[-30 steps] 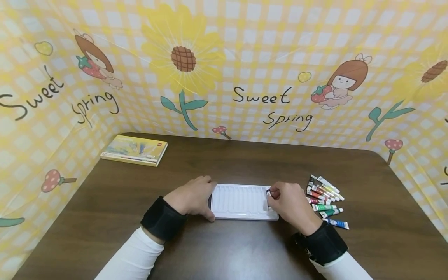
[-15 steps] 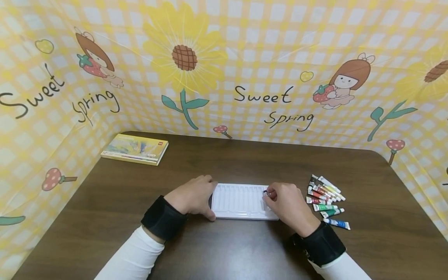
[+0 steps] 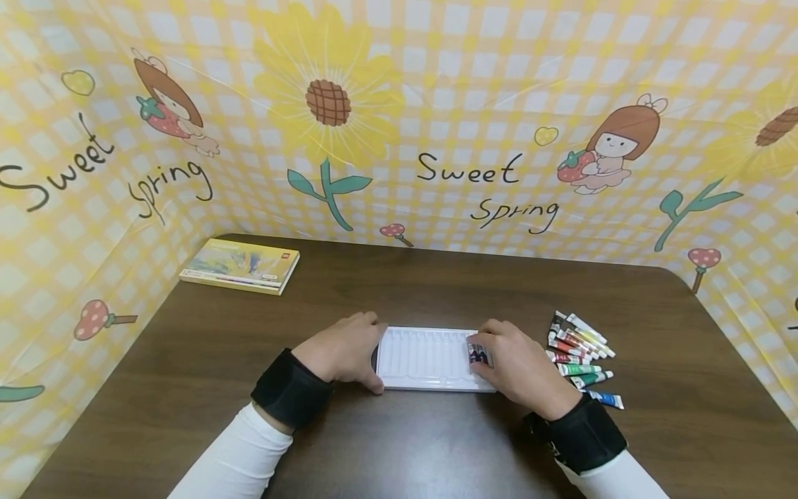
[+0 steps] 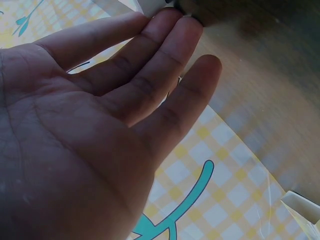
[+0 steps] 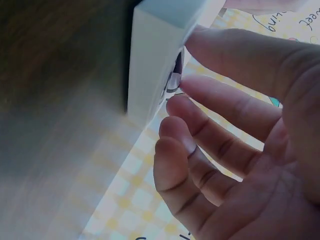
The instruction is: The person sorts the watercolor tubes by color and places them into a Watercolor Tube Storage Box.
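Note:
A white plastic paint tray (image 3: pixel 430 357) with narrow slots lies on the table. My left hand (image 3: pixel 341 350) holds its left end, fingers at the far corner and thumb at the near one. In the left wrist view the fingers (image 4: pixel 145 85) reach to the tray's edge. My right hand (image 3: pixel 520 367) is over the right end, with a dark-printed paint tube (image 3: pixel 479 353) between index finger and thumb. The right wrist view shows this tube (image 5: pixel 174 75) at the tray's side wall (image 5: pixel 155 55), thumb and index fingertip at its two ends; the other fingers curl loosely.
Several paint tubes lie fanned out right of the tray, among them a light green one (image 3: pixel 578 370) and a blue one (image 3: pixel 606 400). A flat yellow box (image 3: pixel 240 267) sits at the table's back left. A yellow checked cloth (image 3: pixel 399 90) hangs around the table.
My right fingers, close together on the tube before, have spread to its ends, and its dark print now shows face up. The left hand and the tray stay put.

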`<action>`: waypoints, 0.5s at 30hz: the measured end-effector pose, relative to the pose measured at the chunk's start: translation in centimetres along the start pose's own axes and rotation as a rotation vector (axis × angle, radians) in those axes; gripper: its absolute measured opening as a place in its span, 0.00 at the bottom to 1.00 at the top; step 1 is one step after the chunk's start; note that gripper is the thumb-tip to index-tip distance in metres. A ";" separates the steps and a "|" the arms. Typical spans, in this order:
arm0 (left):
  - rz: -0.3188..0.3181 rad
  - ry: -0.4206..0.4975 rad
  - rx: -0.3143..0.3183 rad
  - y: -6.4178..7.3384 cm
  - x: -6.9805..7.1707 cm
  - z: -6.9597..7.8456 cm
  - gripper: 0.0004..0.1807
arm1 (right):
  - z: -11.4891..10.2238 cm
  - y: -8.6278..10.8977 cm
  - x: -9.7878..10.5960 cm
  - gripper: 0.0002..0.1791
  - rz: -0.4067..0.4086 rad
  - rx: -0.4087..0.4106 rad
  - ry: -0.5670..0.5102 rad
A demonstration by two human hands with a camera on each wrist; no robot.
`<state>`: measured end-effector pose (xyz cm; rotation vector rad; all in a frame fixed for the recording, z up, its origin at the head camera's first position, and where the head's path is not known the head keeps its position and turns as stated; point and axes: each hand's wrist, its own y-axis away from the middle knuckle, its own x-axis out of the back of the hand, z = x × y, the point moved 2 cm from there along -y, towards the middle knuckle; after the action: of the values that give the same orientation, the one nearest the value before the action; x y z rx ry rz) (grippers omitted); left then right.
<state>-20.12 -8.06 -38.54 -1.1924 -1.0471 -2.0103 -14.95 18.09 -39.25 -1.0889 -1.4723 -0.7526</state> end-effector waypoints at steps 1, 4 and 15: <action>0.000 -0.003 -0.001 0.0 0.0 0.0 0.50 | 0.0 0.0 0.0 0.20 0.003 0.003 0.001; 0.001 -0.014 -0.004 -0.1 0.0 -0.1 0.50 | 0.1 0.1 0.1 0.19 0.011 0.006 0.002; -0.004 -0.016 -0.001 -0.1 0.0 -0.1 0.50 | 0.4 0.0 0.0 0.19 -0.022 -0.008 -0.020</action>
<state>-20.31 -8.11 -38.60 -1.2095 -1.0574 -2.0077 -15.06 18.45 -39.37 -1.0908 -1.5017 -0.7658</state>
